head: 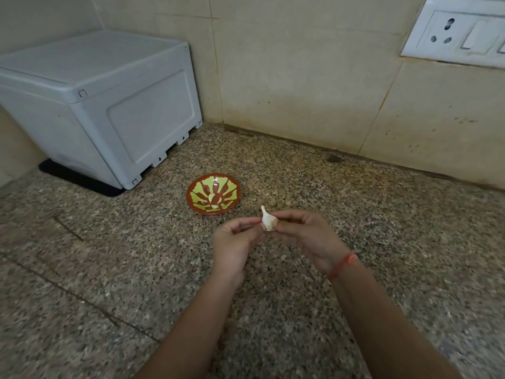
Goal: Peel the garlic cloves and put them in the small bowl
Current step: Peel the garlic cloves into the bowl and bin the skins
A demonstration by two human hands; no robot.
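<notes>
A small white garlic piece (268,220) with a papery tip pointing up is held above the counter between both hands. My left hand (235,242) pinches its left side with thumb and fingertips. My right hand (306,236) grips its right side; a red thread sits on that wrist. Just beyond the hands stands the small bowl (214,197), red-brown with yellow-green petal shapes. A couple of pale peeled cloves (214,198) lie in its middle.
A grey plastic box (109,105) on a black mat stands at the back left of the speckled granite counter (109,255). A tiled wall runs behind, with a white socket plate (459,31) at top right. A small dark speck (334,158) lies by the wall.
</notes>
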